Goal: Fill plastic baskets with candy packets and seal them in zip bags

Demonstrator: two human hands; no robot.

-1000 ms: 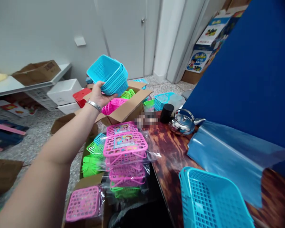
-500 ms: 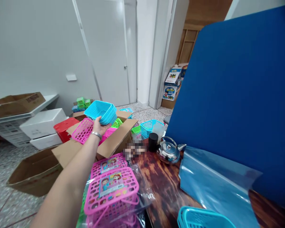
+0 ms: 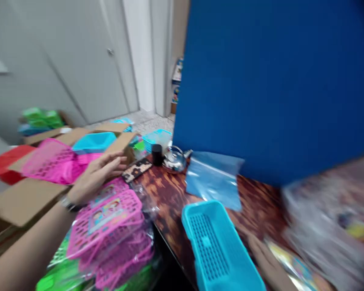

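Observation:
The picture is smeared by motion. My left hand (image 3: 100, 173) hovers with its fingers stretched out and nothing in them, just above a pile of bagged pink baskets (image 3: 109, 216). Beyond it, a stack of blue baskets (image 3: 94, 142) lies in an open cardboard box (image 3: 27, 198) beside loose pink baskets (image 3: 48, 161). My right hand (image 3: 268, 262) lies flat on the dark wooden table (image 3: 170, 194), at the right side of a blue basket (image 3: 214, 246) that stands at the table's front edge.
A tall blue board (image 3: 273, 89) stands behind the table. In front of it are blue plastic bags (image 3: 214, 180), a metal kettle (image 3: 173, 158), a black cylinder (image 3: 157, 154) and a patterned flat thing (image 3: 136, 169). Blurred printed packets (image 3: 330, 226) lie at the right.
My left hand has let go of the stack of blue baskets, which now lies in the box, and has drawn back over the pink baskets. The view has swung right; my right hand has appeared.

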